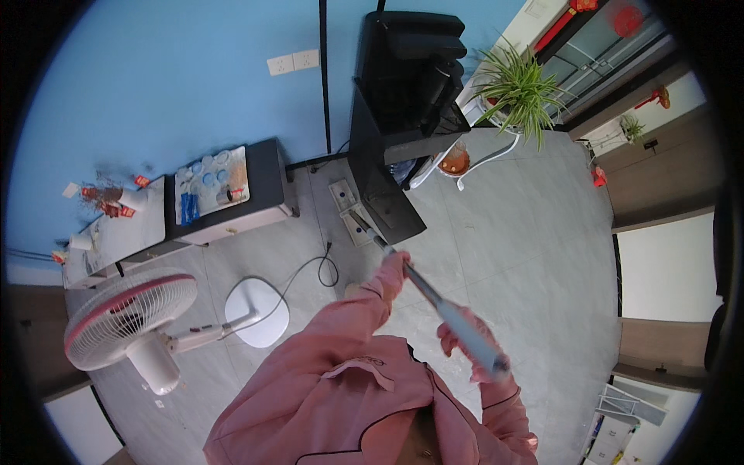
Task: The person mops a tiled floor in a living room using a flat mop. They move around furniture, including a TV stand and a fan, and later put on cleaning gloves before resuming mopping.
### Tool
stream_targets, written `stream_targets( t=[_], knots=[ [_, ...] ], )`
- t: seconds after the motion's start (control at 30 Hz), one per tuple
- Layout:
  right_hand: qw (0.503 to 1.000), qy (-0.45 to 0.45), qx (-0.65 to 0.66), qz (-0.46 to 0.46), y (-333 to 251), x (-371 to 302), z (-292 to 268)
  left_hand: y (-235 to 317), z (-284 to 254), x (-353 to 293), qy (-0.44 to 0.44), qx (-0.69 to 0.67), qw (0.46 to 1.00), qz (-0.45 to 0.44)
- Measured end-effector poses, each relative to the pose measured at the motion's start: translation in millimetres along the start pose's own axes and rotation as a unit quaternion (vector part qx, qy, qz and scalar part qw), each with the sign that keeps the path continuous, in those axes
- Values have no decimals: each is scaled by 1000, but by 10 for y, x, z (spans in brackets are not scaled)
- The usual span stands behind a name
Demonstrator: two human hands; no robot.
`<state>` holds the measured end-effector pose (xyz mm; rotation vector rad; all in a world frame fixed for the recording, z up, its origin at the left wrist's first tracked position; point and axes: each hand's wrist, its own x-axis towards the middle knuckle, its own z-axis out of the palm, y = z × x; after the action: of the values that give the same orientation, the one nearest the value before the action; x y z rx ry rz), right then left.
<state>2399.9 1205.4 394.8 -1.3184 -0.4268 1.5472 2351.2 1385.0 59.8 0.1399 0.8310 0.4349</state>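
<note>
A long flat mop slants across the middle, its grey handle (425, 287) running from near my body down to the floor. Its pale rectangular head (342, 191) lies against the base of the black cabinet (395, 213). My left hand (394, 273) is wrapped round the lower, thinner part of the pole. Higher up, my right hand (467, 335) is closed about the thick light-grey grip, which hides part of the palm; its fingers are slightly blurred. Both arms are in pink sleeves.
A white and pink standing fan (132, 318) with a round white base (256, 312) is at left, its black-plugged cord (298, 273) on the floor. A low cabinet (263, 174) bears a tray of cups (236, 167). A plant (519, 85) on a white stand (504, 151) stands at right.
</note>
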Motion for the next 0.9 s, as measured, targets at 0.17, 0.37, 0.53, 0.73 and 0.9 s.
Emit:
stream_targets(
  t=[0.17, 0.37, 0.53, 0.73, 0.9],
  knots=[
    [985, 125, -82, 83, -92, 658, -199, 1589, 97, -76, -10, -59, 998, 26],
    [969, 128, -126, 167, 570, 1877, -689, 2787, -537, -956, -118, -141, 982, 31],
    [952, 142, -154, 221, 910, 3103, -1095, 2992, -1064, -1292, -238, -154, 956, 81],
    [944, 168, -159, 234, 1413, 4205, -1844, 2769, -1131, -1488, -103, -161, 963, 190],
    [910, 67, -372, 170, 1560, 4939, -2652, 2898, -817, -1421, -30, -258, 926, 273]
  ],
)
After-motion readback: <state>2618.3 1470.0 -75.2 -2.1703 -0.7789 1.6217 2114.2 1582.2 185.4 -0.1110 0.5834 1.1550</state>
